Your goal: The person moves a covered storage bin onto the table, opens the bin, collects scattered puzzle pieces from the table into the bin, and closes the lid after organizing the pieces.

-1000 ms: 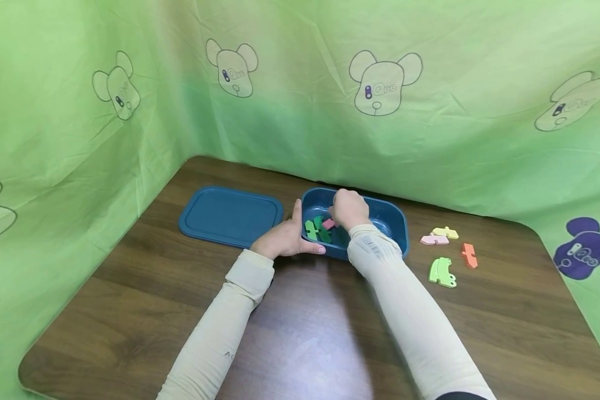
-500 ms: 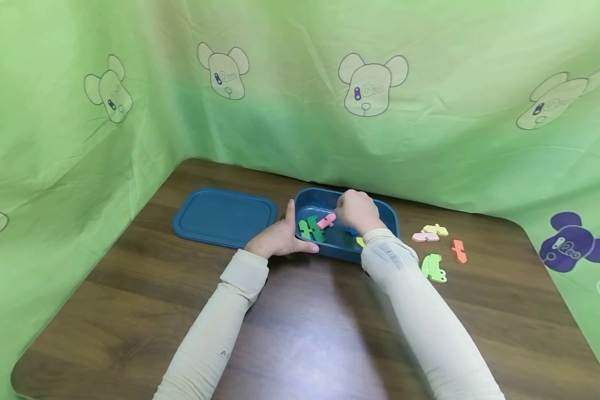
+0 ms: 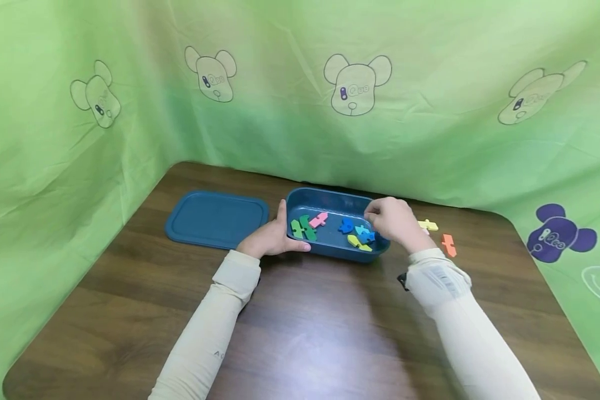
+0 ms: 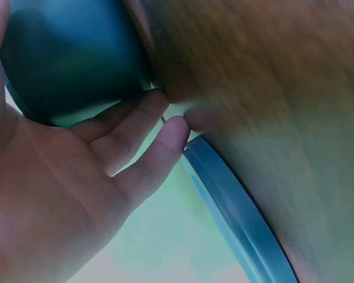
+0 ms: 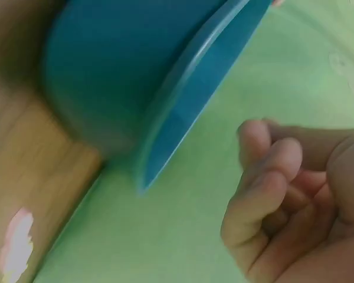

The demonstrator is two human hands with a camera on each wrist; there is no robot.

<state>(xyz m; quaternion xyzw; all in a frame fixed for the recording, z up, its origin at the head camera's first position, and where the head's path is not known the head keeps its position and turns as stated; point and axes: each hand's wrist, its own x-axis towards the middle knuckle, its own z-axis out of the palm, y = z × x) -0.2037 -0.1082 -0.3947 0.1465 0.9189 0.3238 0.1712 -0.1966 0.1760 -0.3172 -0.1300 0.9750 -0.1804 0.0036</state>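
In the head view my left hand point(image 3: 272, 236) rests at the left end of a blue plastic box point(image 3: 330, 251), its thumb along the front wall. The left wrist view shows its fingers point(image 4: 143, 164) fairly straight against the box's end. My right hand point(image 3: 394, 222) is over the box's right end; in the right wrist view its fingers are curled towards the thumb with nothing seen between them. Inside the box lie green puzzle pieces point(image 3: 307, 228), a pink piece point(image 3: 318, 219), blue pieces point(image 3: 346, 225) and a yellow piece point(image 3: 358, 243).
A flat blue lid point(image 3: 217, 219) lies left of the box. Right of the box are a yellow piece point(image 3: 429, 225) and an orange piece point(image 3: 448, 244) on the wooden table point(image 3: 300, 333). A green curtain point(image 3: 270, 139) hangs behind and at the sides.
My right hand has lifted from the box's middle and moved right over its right end, uncovering blue and yellow pieces. The left hand keeps its place on the box. The view has shifted slightly.
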